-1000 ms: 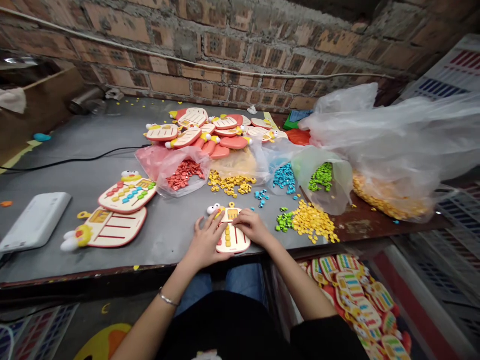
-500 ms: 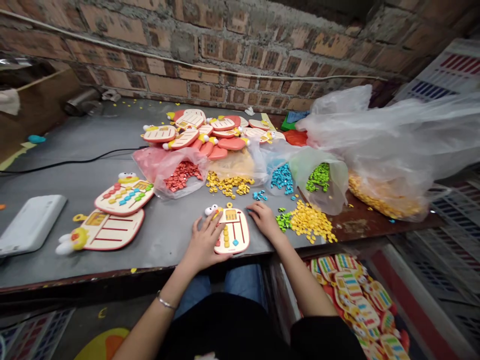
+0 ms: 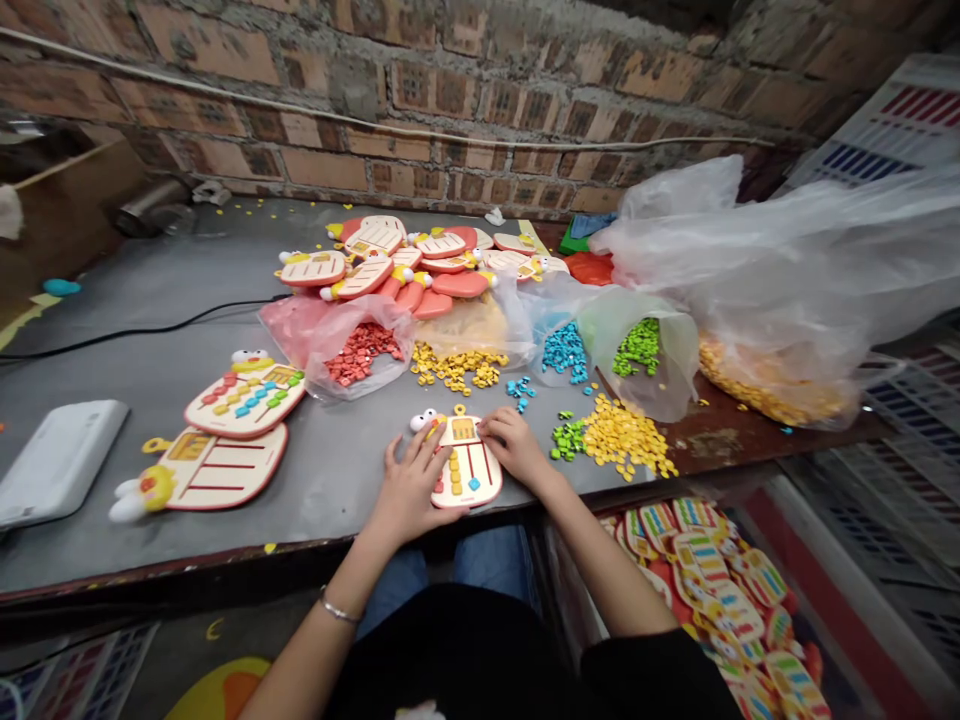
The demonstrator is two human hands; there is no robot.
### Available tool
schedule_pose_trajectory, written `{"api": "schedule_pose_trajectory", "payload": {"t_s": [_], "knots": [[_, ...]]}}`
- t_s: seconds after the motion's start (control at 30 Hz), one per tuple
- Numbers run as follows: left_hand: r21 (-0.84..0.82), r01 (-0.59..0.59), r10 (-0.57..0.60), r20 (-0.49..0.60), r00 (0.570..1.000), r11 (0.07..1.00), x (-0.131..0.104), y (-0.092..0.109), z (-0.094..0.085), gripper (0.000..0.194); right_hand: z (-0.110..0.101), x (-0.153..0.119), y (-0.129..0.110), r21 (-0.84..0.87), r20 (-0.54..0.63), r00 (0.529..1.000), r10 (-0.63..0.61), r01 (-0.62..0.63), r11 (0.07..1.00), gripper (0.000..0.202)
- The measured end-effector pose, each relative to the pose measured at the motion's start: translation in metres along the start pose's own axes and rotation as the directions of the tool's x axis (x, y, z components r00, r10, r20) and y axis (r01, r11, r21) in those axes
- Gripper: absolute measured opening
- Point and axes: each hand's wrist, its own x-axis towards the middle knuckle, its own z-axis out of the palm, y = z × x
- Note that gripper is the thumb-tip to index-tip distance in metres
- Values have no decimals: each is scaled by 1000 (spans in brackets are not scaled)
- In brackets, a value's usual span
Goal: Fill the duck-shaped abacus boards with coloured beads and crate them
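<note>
A cream toy board [image 3: 487, 485] with a red rim and a yellow, big-eyed head lies at the table's front edge. My left hand [image 3: 409, 480] holds it from the left, fingers spread over its face and thumb along the near edge. Yellow beads [image 3: 455, 470] fill one slot, and a single blue bead [image 3: 474, 483] sits in another. Red beads show partly beside my left fingers. My right hand [image 3: 517, 445] is pinched at the board's upper right slot; the blue bead seen at its fingertips earlier is now hidden by the fingers.
Loose blue beads [image 3: 521, 390], green beads [image 3: 568, 438] and yellow pieces [image 3: 626, 438] lie right of the board. Behind are open bags of red beads [image 3: 364, 352] and other colours, and piled boards [image 3: 375, 235]. Two boards [image 3: 232, 465] overlap at left. A crate of filled boards [image 3: 731, 600] stands below right.
My right hand has moved left from beside the board onto its upper right slot. My left hand stays on the board. The view has shifted slightly.
</note>
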Motion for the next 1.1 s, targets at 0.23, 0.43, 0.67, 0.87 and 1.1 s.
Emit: {"api": "schedule_pose_trajectory", "payload": {"t_s": [0.23, 0.43, 0.67, 0.87, 1.1], "knots": [[2, 0, 0, -13, 1000, 1000, 0, 0, 0, 71, 3, -12, -6, 141, -39, 989, 139, -132, 981, 15], [15, -16, 16, -30, 999, 1000, 0, -1, 0, 71, 15, -10, -5, 209, -91, 964, 251, -228, 951, 17], [32, -21, 22, -35, 999, 999, 1, -1, 0, 71, 15, -6, -5, 130, -50, 982, 182, -174, 976, 4], [49, -27, 29, -48, 998, 998, 1, 0, 1, 72, 22, -3, -10, 98, -62, 973, 224, -217, 971, 7], [51, -18, 20, -53, 998, 999, 1, 1, 1, 69, 23, -3, -12, 88, -66, 980, 186, -180, 980, 4]]}}
